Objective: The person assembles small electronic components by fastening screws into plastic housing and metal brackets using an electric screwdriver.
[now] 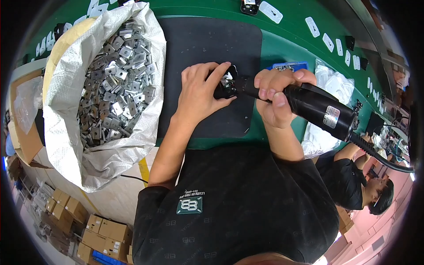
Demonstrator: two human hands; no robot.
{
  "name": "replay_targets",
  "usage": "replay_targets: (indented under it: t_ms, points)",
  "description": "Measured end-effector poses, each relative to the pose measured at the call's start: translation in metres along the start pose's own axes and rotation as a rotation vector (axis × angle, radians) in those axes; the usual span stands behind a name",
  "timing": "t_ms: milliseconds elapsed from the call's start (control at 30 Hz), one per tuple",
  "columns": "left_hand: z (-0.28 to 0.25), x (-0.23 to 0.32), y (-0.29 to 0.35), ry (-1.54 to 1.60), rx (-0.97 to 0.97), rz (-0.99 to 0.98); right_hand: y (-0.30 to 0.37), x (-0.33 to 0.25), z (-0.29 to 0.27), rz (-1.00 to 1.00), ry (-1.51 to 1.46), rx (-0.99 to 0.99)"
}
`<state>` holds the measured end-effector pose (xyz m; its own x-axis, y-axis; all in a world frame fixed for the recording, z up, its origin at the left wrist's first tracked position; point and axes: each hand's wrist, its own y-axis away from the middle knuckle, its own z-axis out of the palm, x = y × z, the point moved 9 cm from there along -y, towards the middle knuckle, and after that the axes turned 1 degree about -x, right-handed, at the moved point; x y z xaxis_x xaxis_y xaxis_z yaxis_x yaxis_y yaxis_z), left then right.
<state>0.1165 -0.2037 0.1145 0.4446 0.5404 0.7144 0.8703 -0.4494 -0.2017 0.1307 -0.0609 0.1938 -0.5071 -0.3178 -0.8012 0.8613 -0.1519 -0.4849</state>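
On the dark work mat [198, 39] lies a small black housing [226, 90] with white and metal bits inside. My left hand [198, 88] closes around its left side, with fingers at its far edge and the thumb at its near edge. In my right hand [280, 90] is a black corded electric screwdriver [318, 106], lying sideways with its nose pointing left at the housing. The nose meets or nearly meets the housing's right side; exact contact at the tip cannot be made out. The fingers wrap over the tool's front part.
A white woven sack [66, 128] full of small metal plates [117, 88] stands at the left. Beyond my right hand sit a blue tray [300, 66] of small metal parts and white plastic bags [331, 81]. White plates [312, 27] line the green conveyor. Another person [353, 181] works at right.
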Motion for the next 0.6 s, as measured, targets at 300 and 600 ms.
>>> replay_targets:
  t_ms: [300,600]
  points:
    - [0.0002,0.0003,-0.0001,0.01,0.0,0.018,-0.0017,0.0009,0.0,-0.023,0.018,-0.031]
    - [-0.0004,-0.0003,0.0004,0.015,0.016,0.022,0.0029,0.0002,-0.0013,-0.053,0.015,-0.05]
